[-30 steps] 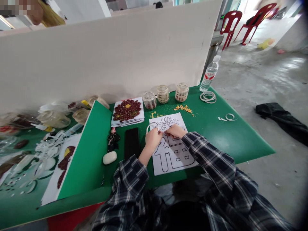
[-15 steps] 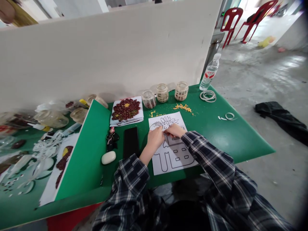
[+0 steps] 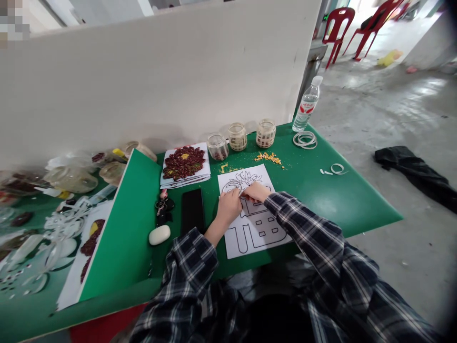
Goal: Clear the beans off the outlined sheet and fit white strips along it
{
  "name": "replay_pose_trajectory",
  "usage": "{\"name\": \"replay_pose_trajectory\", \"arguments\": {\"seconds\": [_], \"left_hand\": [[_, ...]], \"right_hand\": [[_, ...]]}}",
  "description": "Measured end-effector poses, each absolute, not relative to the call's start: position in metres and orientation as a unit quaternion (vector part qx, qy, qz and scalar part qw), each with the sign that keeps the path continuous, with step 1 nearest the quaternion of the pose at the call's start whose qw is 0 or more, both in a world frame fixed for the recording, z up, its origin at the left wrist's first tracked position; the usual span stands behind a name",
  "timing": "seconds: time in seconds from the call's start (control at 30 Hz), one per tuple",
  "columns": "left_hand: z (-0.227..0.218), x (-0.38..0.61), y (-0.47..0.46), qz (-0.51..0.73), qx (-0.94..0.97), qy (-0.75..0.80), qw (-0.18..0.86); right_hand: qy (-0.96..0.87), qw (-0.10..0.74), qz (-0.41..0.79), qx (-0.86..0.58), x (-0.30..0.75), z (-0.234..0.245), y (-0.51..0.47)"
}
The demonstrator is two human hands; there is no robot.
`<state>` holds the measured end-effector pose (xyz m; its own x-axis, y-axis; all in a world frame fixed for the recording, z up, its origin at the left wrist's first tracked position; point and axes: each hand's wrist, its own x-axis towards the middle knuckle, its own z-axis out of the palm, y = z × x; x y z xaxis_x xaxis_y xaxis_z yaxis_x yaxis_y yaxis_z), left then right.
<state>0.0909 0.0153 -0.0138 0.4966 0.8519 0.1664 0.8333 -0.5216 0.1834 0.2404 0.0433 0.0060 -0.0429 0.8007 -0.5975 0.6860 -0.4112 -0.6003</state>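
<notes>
A white sheet with black outline drawings lies in front of me on the green table. Over its upper part my left hand is closed on a thin pale ring that looks like a narrow tape roll. My right hand is closed in a pinch, its fingertips meeting those of the left. Whatever the right fingertips hold is too small to make out. Beyond the sheet is a little heap of yellow corn kernels.
Three glass jars stand along the white partition, with a water bottle and pale rings to their right. Left of the sheet are a black phone, a white case, keys and a bean flower picture.
The whole view has shifted slightly. Both hands stay together over the upper sheet, their fingertips barely moved.
</notes>
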Motion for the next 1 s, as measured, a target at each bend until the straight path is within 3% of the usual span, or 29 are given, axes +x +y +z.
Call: {"name": "replay_pose_trajectory", "arguments": {"seconds": [0.4, 0.73, 1.0], "left_hand": [[0.005, 0.069, -0.001, 0.262, 0.771, 0.563, 0.143], [0.010, 0.061, -0.001, 0.381, 0.660, 0.556, 0.332], [0.009, 0.055, -0.003, 0.393, 0.633, 0.523, 0.414]], "right_hand": [[-0.513, 0.124, 0.514, -0.676, 0.242, 0.001, 0.038], [-0.546, 0.143, 0.510, -0.649, 0.249, 0.007, 0.032], [-0.532, 0.338, 0.544, -0.554, 0.239, 0.026, 0.009]]}}
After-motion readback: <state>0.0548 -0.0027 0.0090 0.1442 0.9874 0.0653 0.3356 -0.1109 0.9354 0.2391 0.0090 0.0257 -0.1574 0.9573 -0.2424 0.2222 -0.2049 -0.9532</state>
